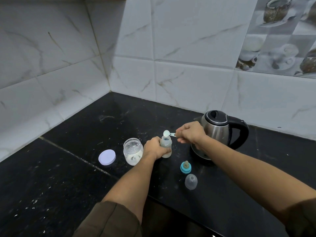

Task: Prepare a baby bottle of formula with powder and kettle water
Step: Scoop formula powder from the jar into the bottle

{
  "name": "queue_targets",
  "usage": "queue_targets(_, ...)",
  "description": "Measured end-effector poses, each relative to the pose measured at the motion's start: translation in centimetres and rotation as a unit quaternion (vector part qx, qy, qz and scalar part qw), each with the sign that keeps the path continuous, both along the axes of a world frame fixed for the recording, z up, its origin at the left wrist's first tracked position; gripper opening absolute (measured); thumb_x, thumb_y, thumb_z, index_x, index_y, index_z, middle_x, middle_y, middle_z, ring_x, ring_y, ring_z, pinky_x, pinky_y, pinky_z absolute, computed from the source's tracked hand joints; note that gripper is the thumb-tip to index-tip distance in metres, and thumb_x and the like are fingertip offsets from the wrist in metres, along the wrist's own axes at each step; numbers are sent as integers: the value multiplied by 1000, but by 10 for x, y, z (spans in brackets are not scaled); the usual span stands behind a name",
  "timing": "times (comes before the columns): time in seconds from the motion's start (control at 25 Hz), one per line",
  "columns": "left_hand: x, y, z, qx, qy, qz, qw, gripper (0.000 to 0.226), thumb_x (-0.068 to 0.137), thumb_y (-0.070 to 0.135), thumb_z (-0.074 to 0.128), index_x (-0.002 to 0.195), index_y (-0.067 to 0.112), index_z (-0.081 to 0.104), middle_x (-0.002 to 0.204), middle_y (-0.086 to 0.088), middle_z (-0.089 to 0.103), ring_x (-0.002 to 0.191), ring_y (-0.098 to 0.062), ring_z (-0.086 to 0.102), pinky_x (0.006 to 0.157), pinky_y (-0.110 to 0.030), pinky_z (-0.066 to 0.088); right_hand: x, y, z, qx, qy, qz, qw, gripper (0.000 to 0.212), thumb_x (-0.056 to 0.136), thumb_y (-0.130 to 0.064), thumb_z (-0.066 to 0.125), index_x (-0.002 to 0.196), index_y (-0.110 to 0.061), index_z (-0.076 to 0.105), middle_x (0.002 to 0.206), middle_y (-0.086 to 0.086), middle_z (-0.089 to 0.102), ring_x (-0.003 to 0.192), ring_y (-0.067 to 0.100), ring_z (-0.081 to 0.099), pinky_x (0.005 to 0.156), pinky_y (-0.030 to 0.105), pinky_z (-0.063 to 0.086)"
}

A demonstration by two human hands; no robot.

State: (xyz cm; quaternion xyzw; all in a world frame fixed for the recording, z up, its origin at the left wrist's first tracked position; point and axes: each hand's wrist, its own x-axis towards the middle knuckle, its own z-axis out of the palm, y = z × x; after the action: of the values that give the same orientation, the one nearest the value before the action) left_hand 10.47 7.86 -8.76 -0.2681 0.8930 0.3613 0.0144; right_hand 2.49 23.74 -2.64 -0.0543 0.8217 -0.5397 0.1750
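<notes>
Left hand [153, 148] grips the baby bottle [166, 147] on the tabletop [85, 127] as the right hand [190, 133] pinches a scoop [168, 133] above its mouth.

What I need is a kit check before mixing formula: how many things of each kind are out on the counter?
kettle: 1
baby bottle: 1
powder jar: 1
jar lid: 1
teat with blue ring: 1
clear bottle cap: 1
scoop: 1
Total: 7
</notes>
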Motion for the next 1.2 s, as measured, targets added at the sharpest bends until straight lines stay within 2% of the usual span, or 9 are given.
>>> queue_targets(0.16,-7,1,16,-42,35,14,998,43,67,49,81,100,28,64,101,3,70,97,-22,63,81,-33,49,-4,1,2,66,152,39,985,12,86,-8,80,79,-17,80,65,4,77,59,12,72,68,27,63)
queue_targets(0.24,-9,0,22,-59,46,6,997,46,67,51,81,102,27,64,101,4,70,94,-19,62,79,-33,47,-7,1,3,116,246,72,960,9,89,-14,78,85,-21,82,69,-5,76,69,11,73,74,27,61)
queue_targets(0.36,-10,-2,28,-70,65,1,995,46,67,51,81,102,27,65,99,7,71,91,-16,63,78,-30,47,-9,3,3,199,393,130,889,11,93,-20,72,94,-23,83,80,-7,77,76,16,70,74,32,56)
queue_targets(0.48,-12,-5,33,-75,74,-4,994,45,66,51,81,102,28,64,97,9,70,89,-14,63,77,-29,47,-13,7,-5,266,512,211,789,15,96,-18,63,97,-17,78,87,0,75,78,27,70,67,39,56)
queue_targets(0.6,-12,-8,36,-72,82,-4,994,43,64,52,80,97,30,62,93,11,69,86,-13,63,76,-29,47,-18,10,-10,265,585,217,735,9,90,-11,69,93,-14,77,83,2,73,69,28,68,53,39,55)
queue_targets(0.84,-16,-12,42,-66,100,-5,993,42,67,52,82,98,29,62,92,11,68,87,-12,62,75,-27,43,-25,8,-15,230,653,197,694,16,76,-4,83,89,-11,76,85,3,75,63,28,68,40,34,52)
queue_targets(0.96,-18,-13,41,-65,94,-9,993,44,68,51,82,101,29,62,95,11,68,88,-12,62,77,-28,44,-28,8,-14,211,669,184,689,20,75,-1,85,91,-10,77,87,3,76,63,28,68,39,35,52)
queue_targets(1.08,-18,-11,39,-66,93,-8,993,43,67,51,82,99,29,63,93,11,68,87,-12,62,77,-28,46,-27,11,-15,233,677,205,667,23,70,-2,89,87,-9,77,83,4,76,62,26,68,39,32,50)
queue_targets(1.2,-17,-8,38,-62,91,-9,994,43,68,50,82,100,29,63,94,11,68,88,-12,61,77,-28,45,-27,15,-15,218,679,202,672,23,70,-1,89,90,-8,78,87,5,78,62,27,68,39,34,52)
